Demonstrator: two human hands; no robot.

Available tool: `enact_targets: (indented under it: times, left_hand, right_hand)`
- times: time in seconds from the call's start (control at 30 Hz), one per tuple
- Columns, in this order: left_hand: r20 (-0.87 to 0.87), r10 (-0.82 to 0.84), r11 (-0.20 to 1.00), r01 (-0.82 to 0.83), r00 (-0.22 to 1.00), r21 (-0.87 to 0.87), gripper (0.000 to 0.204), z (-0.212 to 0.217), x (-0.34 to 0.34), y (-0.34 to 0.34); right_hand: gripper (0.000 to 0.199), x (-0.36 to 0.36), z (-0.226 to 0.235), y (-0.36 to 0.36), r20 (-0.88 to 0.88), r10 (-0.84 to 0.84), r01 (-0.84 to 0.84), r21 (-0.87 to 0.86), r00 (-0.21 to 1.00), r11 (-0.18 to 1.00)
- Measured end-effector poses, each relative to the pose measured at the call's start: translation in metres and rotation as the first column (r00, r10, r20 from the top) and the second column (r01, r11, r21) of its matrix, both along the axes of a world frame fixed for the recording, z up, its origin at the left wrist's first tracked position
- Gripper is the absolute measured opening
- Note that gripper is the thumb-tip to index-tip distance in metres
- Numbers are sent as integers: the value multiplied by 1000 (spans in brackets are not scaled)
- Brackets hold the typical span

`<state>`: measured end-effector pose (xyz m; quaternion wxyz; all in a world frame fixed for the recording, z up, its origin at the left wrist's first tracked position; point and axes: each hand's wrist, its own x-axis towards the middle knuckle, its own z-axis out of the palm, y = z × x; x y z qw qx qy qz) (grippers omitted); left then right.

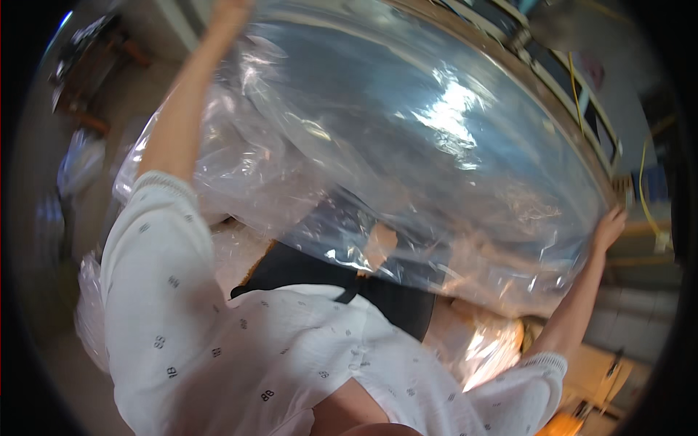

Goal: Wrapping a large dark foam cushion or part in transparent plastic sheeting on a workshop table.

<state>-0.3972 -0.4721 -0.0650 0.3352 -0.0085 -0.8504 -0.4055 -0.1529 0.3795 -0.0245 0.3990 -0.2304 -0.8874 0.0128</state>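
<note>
A large clear plastic sheet (349, 94) spreads across the view before me, glossy, with folds and bright glare. My left hand (233, 9) is raised at the far left, partly cut off by the picture's upper edge. Gathered folds of the sheet run up to it, and it looks closed on that edge, though its fingertips are out of view. Out at the right, my right hand (609, 227) has its fingers bent over the sheet's right edge. Between both arms the sheet hangs in front of my body, and my dark trousers (305, 272) show through it.
Beyond the sheet runs a long metal frame (582, 109) with a yellow cord (574, 87). More crumpled clear plastic (483, 345) lies low at the right. Plastic bundles (80, 163) stand on the floor at the left, near a dark bench (91, 62). Wooden boards (600, 374) are at the lower right.
</note>
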Motion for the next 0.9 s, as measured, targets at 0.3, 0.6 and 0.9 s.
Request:
enact_targets:
  times: [0.3,0.6,0.9]
  left_hand:
    - [45,-120,968,107,992,226,26,-60,-40,78]
    - [189,-149,987,136,971,81,39,-39,-16,74]
    - [426,-202,924,28,882,380,37,-38,50,-77]
  right_hand:
    - [29,30,-91,46,-41,118,-125,-353,992,927]
    - [39,38,-75,14,43,81,-65,-291,996,954]
    - [13,72,-64,-38,18,452,-360,-575,892,734]
